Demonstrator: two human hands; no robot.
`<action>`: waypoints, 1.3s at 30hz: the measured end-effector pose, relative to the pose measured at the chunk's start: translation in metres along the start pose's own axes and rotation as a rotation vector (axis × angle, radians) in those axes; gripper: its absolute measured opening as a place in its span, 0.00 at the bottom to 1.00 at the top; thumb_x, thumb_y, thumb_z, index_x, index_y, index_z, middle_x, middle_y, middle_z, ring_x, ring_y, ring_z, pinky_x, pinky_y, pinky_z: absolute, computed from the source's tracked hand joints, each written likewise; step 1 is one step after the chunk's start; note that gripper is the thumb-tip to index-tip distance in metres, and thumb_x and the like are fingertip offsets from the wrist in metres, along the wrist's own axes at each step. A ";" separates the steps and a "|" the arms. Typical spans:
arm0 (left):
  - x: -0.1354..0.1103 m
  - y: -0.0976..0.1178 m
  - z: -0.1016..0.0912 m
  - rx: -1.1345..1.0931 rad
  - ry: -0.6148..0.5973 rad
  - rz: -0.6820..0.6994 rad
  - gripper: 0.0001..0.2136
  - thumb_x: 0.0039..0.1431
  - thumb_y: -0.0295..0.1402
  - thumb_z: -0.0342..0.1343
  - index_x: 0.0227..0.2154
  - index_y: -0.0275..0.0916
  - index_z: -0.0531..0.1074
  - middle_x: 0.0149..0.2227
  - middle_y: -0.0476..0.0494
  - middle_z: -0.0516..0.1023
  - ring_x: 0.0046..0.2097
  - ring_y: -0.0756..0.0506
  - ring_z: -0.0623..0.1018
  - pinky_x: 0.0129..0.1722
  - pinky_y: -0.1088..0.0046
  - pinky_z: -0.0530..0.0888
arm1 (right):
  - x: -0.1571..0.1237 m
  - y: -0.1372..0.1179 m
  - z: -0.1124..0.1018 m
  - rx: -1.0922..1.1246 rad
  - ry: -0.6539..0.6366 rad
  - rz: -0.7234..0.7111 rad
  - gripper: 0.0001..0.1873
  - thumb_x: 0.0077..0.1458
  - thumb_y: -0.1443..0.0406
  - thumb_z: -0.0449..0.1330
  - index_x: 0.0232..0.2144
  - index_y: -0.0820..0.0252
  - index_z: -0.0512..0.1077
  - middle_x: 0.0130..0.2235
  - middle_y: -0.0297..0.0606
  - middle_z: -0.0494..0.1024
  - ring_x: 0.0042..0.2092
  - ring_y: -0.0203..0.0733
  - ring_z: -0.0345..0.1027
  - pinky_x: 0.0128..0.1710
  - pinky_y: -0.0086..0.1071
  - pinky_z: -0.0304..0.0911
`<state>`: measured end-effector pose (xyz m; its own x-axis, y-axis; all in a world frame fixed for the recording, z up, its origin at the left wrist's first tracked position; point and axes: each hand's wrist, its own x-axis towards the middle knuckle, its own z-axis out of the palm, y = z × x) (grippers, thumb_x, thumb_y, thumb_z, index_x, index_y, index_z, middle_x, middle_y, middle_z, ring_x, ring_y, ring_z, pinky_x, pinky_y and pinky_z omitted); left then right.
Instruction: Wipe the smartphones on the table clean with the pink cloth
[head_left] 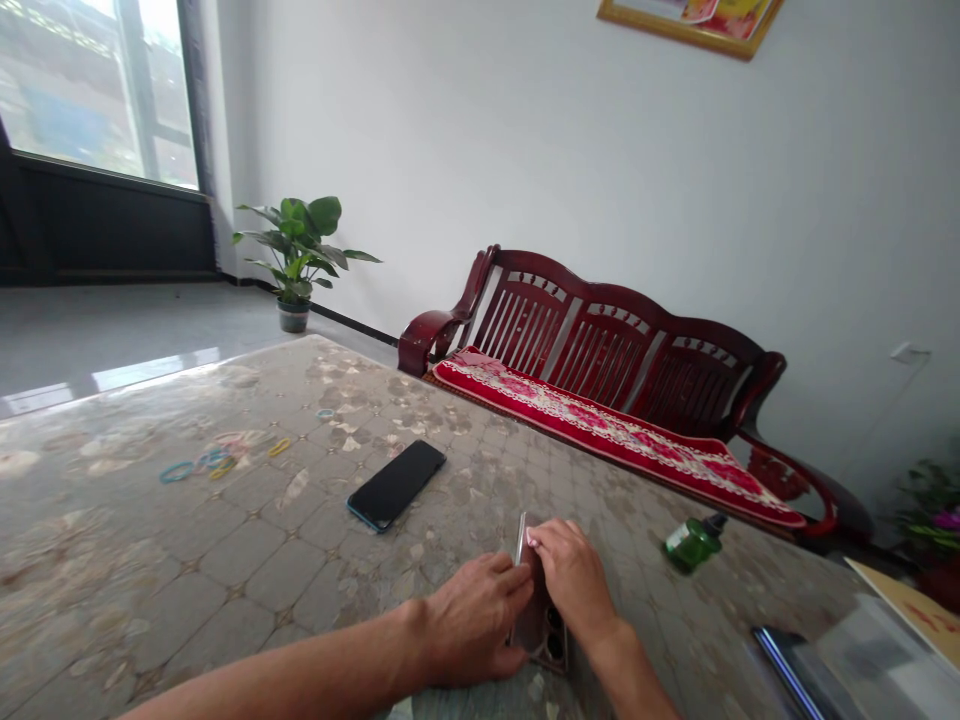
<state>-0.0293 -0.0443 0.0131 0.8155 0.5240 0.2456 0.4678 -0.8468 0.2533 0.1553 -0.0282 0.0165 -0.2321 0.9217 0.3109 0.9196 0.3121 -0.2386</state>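
A phone (pixel 534 622) with large round camera lenses on its back is tilted on edge on the table, its lens end toward me. My left hand (pixel 480 618) is closed around its left side, thumb low and fingers near the upper edge. The fingers of my right hand (pixel 574 578) are bent and pinch the far end of the same phone, where a bright, clear-looking edge shows. Both hands cover much of it. Beyond them to the left, a second phone (pixel 397 484) lies flat with its dark screen up.
Several coloured rubber bands (pixel 217 460) lie on the patterned tablecloth (pixel 277 560) at left. A green bottle (pixel 691 545) is on the right. Near the right corner are a dark blue phone-like object (pixel 787 665) and a clear plastic box (pixel 877 650). Behind the table stands a wooden bench (pixel 600 340).
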 end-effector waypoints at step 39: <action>-0.001 0.002 -0.001 0.060 -0.041 -0.116 0.30 0.58 0.38 0.56 0.62 0.39 0.54 0.47 0.38 0.70 0.45 0.38 0.71 0.44 0.60 0.75 | -0.007 0.007 -0.008 0.004 -0.029 0.060 0.16 0.60 0.72 0.50 0.35 0.53 0.78 0.39 0.36 0.79 0.43 0.42 0.69 0.45 0.31 0.61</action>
<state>-0.0296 -0.0464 0.0138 0.7673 0.6158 0.1791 0.5784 -0.7851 0.2214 0.1664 -0.0339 0.0205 -0.1858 0.9450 0.2691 0.9309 0.2569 -0.2597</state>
